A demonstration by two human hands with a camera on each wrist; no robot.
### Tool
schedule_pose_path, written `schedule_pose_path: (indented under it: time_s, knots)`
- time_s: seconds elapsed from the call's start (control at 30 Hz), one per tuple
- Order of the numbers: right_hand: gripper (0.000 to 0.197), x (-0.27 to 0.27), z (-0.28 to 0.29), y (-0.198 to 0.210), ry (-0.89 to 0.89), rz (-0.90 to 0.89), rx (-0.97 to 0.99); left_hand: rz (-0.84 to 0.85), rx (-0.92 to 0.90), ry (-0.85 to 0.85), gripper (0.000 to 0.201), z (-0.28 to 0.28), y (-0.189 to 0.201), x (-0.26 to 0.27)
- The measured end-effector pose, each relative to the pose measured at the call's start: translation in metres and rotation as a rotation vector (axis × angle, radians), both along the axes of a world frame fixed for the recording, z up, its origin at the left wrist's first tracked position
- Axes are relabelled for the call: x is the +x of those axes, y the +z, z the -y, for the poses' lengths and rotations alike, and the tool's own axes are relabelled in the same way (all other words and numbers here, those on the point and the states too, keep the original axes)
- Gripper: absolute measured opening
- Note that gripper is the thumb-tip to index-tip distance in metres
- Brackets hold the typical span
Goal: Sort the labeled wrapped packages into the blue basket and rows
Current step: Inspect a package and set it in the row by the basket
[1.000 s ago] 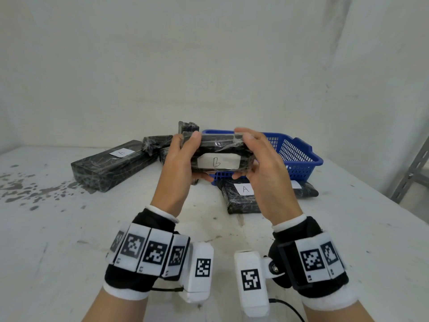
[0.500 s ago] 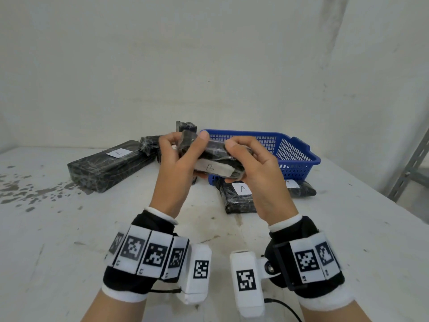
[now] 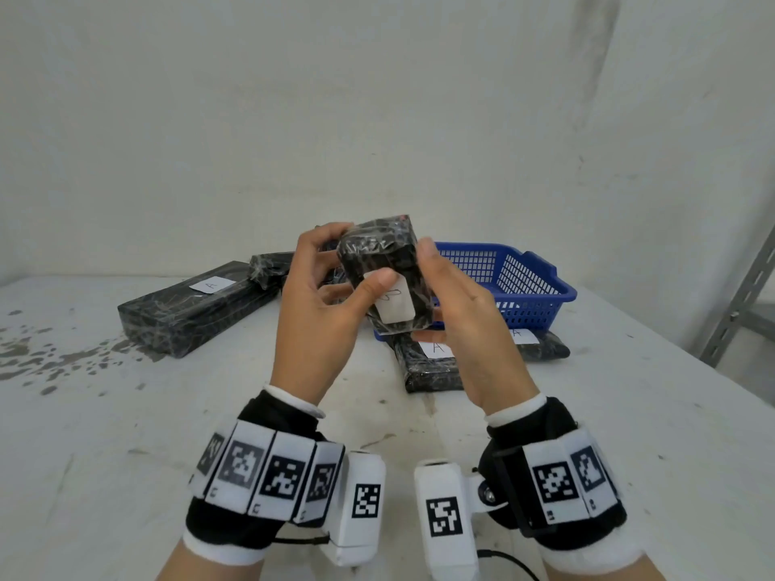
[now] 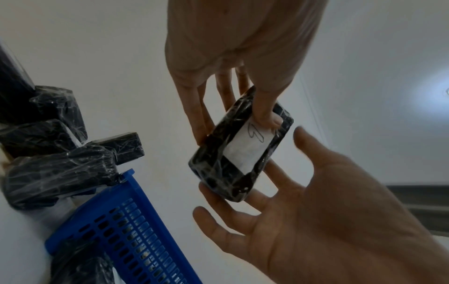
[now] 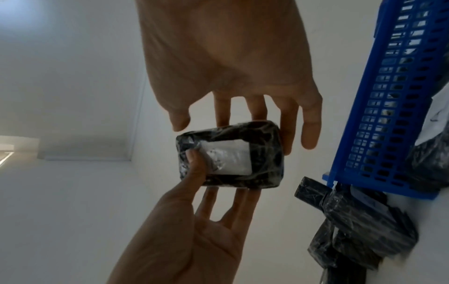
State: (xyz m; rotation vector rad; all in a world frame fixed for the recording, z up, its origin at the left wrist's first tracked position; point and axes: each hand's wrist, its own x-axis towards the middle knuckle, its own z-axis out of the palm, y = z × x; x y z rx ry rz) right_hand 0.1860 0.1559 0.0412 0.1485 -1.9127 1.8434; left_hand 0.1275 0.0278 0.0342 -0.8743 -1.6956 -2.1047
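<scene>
A small black wrapped package (image 3: 386, 262) stands on end in the air above the table, its white label with a handwritten B-like mark facing me. My left hand (image 3: 356, 283) pinches it, thumb on the label and fingers behind. My right hand (image 3: 453, 312) has straight fingers touching its underside and back, thumb beside its right edge. In the left wrist view the package (image 4: 213, 173) sits between the left hand (image 4: 235, 124) and the right hand (image 4: 279, 201). The blue basket (image 3: 532, 287) stands just behind and to the right.
A long package labeled A (image 3: 197, 308) lies at the left, with more wrapped packages (image 3: 268, 266) piled behind my hands. Two packages labeled A (image 3: 427, 366) (image 3: 541, 345) lie against the basket's front. A grey metal frame (image 3: 738, 304) stands at the right.
The package has turned from lying flat across both hands to standing on end. My right hand has loosened from gripping it to straight fingers; the left thumb now presses the label.
</scene>
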Motion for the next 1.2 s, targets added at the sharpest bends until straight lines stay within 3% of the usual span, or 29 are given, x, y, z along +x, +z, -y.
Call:
schedule_pose_path:
  time_s: [0.07,0.2,0.33,0.47,0.57,0.7,0.87,1.2]
  knots:
    - [0.04,0.0003,0.0004,0.0001,0.003,0.036,0.038,-0.027,-0.02,0.021,0.049,0.0005,-0.0009,0.0]
    - [0.017,0.0031,-0.0022,0.0024,-0.03,0.058,0.049,-0.068,-0.048,0.037,0.051,-0.0002,-0.0034,-0.0021]
    - [0.048,-0.0004,-0.0007,0.0002,-0.026,0.036,0.004,-0.116,-0.072,0.044,0.052,0.0016,-0.0027,-0.0014]
    - [0.033,-0.0012,-0.0036,0.0017,-0.009,-0.009,-0.078,-0.102,-0.066,-0.051,0.042,0.0026,-0.0005,0.0025]
    - [0.048,-0.0018,-0.0067,0.0009,-0.011,-0.03,-0.054,-0.13,-0.063,-0.041,0.042,-0.0007,-0.0006,0.0047]
    - [0.035,-0.0032,-0.0072,0.0003,-0.005,-0.045,-0.046,-0.069,-0.003,-0.108,0.047,-0.0013,-0.0011,0.0037]
    - [0.044,-0.0051,-0.0063,-0.0022,-0.019,-0.061,-0.013,-0.05,0.005,-0.123,0.049,-0.0013,-0.0016,0.0018]
    - [0.037,-0.0064,-0.0036,-0.0051,-0.014,-0.101,-0.035,-0.067,0.029,-0.153,0.027,-0.0009,-0.0002,0.0033]
